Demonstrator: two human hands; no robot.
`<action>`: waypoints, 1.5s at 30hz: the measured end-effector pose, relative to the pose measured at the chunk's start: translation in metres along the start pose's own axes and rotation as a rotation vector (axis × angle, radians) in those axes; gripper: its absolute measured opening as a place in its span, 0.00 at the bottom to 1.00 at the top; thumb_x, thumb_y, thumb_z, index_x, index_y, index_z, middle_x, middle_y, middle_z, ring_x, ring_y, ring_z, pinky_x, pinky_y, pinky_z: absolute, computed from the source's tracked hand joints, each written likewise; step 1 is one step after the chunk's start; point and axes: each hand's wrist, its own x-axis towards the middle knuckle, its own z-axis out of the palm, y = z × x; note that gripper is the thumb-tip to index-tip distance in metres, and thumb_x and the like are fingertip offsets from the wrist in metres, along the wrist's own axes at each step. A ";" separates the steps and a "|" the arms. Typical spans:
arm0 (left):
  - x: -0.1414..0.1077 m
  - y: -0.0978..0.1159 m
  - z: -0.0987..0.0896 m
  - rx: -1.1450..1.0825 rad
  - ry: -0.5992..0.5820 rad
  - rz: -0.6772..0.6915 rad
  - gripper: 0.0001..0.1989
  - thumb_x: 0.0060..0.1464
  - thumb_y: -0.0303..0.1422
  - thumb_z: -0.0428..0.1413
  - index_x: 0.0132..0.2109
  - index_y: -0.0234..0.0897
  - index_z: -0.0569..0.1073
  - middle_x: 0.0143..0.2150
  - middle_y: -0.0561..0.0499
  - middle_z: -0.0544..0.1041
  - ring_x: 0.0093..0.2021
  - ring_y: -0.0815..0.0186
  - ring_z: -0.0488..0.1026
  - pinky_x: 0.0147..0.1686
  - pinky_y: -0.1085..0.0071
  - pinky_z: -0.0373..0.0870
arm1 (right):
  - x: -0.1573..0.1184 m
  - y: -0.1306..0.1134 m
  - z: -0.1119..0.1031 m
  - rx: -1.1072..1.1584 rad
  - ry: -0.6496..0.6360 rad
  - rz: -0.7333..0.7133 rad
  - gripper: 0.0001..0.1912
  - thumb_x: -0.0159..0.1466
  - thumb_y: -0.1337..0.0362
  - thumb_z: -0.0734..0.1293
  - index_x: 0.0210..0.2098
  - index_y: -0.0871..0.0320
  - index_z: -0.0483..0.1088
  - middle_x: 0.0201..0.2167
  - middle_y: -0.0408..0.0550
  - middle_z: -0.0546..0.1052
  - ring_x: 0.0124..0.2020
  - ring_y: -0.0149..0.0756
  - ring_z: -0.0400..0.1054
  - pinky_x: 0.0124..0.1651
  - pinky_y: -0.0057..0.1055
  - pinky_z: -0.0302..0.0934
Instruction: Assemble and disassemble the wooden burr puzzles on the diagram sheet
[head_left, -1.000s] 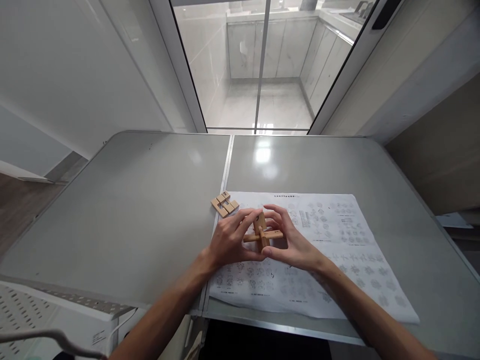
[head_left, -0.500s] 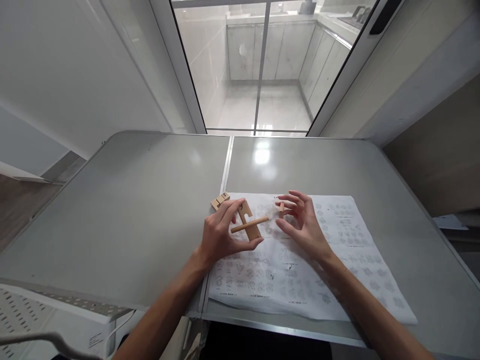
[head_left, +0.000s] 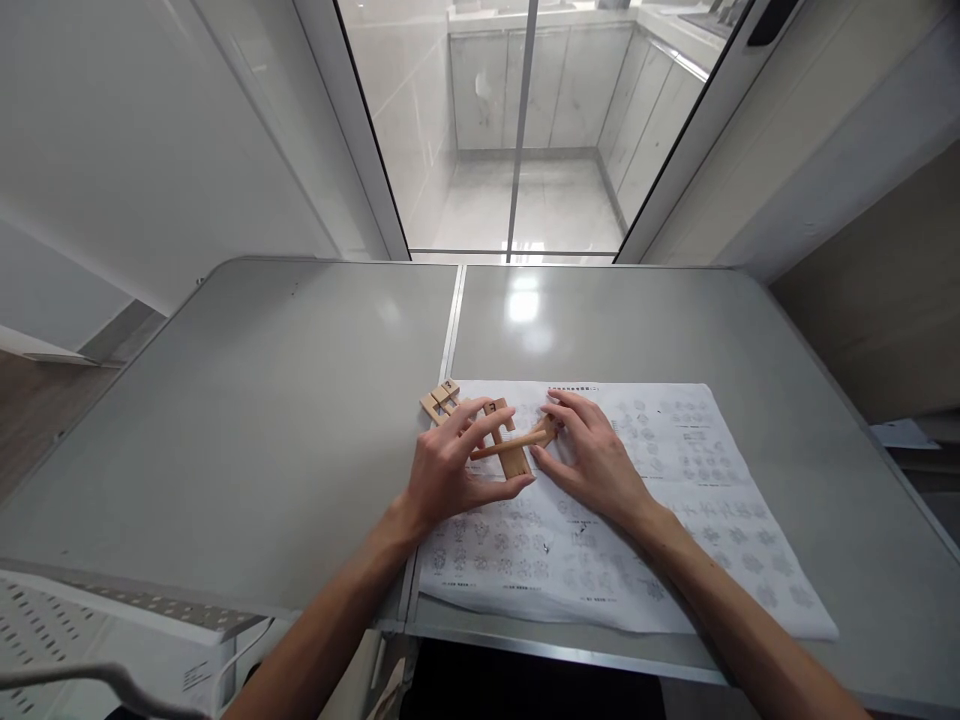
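My left hand (head_left: 450,460) grips a notched wooden puzzle piece (head_left: 514,462) between thumb and fingers, above the printed sheet. A thin wooden stick (head_left: 510,444) crosses this piece, sloping up to the right. My right hand (head_left: 596,455) pinches a small wooden piece (head_left: 547,430) at the stick's right end; fingers hide part of it. Whether that piece touches the stick I cannot tell. Just behind my left hand lie more notched wooden pieces (head_left: 441,398), partly covered by the fingers.
A large white paper sheet (head_left: 615,590) with small printed diagrams lies under both hands. It rests on a grey folding table (head_left: 300,400) with a metal seam (head_left: 453,330) down the middle. Beyond the far edge stands a glass door (head_left: 517,130).
My right hand has moved left and brought its small piece up to the end of the stick. The piece in my left hand has shifted slightly right.
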 end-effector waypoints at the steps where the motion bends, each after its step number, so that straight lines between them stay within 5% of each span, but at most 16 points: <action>1: 0.000 0.001 0.000 -0.004 -0.003 0.005 0.34 0.53 0.51 0.69 0.62 0.43 0.74 0.58 0.42 0.81 0.40 0.61 0.84 0.37 0.66 0.83 | 0.000 0.001 0.000 0.007 -0.006 0.001 0.21 0.69 0.61 0.72 0.60 0.51 0.69 0.67 0.59 0.70 0.71 0.60 0.62 0.69 0.64 0.63; 8: -0.004 0.000 0.003 -0.019 -0.003 -0.085 0.39 0.53 0.53 0.69 0.65 0.42 0.67 0.53 0.45 0.83 0.31 0.66 0.80 0.33 0.67 0.81 | 0.007 -0.010 -0.014 0.247 0.074 0.007 0.12 0.74 0.61 0.68 0.56 0.49 0.74 0.60 0.54 0.78 0.71 0.55 0.63 0.71 0.63 0.60; 13: -0.005 0.000 0.004 0.005 -0.010 -0.092 0.39 0.54 0.55 0.67 0.64 0.41 0.66 0.46 0.49 0.83 0.30 0.66 0.81 0.32 0.68 0.79 | 0.008 -0.021 -0.022 0.440 0.006 0.042 0.09 0.76 0.58 0.66 0.52 0.51 0.76 0.47 0.52 0.82 0.51 0.47 0.77 0.55 0.47 0.73; 21: -0.008 0.000 0.008 -0.047 -0.065 -0.149 0.41 0.50 0.58 0.68 0.63 0.41 0.68 0.32 0.56 0.77 0.26 0.65 0.78 0.29 0.68 0.77 | 0.004 -0.027 -0.012 0.537 -0.073 0.052 0.08 0.76 0.59 0.66 0.45 0.53 0.75 0.33 0.46 0.81 0.33 0.38 0.77 0.39 0.36 0.72; 37: -0.003 -0.005 -0.002 -0.145 -0.153 -0.297 0.38 0.55 0.52 0.67 0.65 0.40 0.66 0.32 0.56 0.78 0.26 0.67 0.77 0.31 0.71 0.76 | 0.003 -0.028 -0.018 0.587 -0.189 -0.031 0.09 0.78 0.64 0.61 0.48 0.55 0.74 0.34 0.46 0.80 0.32 0.33 0.74 0.36 0.30 0.69; 45: -0.003 -0.002 -0.001 -0.163 -0.184 -0.250 0.32 0.61 0.50 0.64 0.65 0.41 0.66 0.34 0.55 0.79 0.28 0.67 0.79 0.30 0.72 0.74 | 0.003 -0.030 -0.021 0.587 -0.184 -0.037 0.09 0.78 0.65 0.62 0.46 0.56 0.74 0.35 0.46 0.80 0.29 0.31 0.71 0.35 0.29 0.66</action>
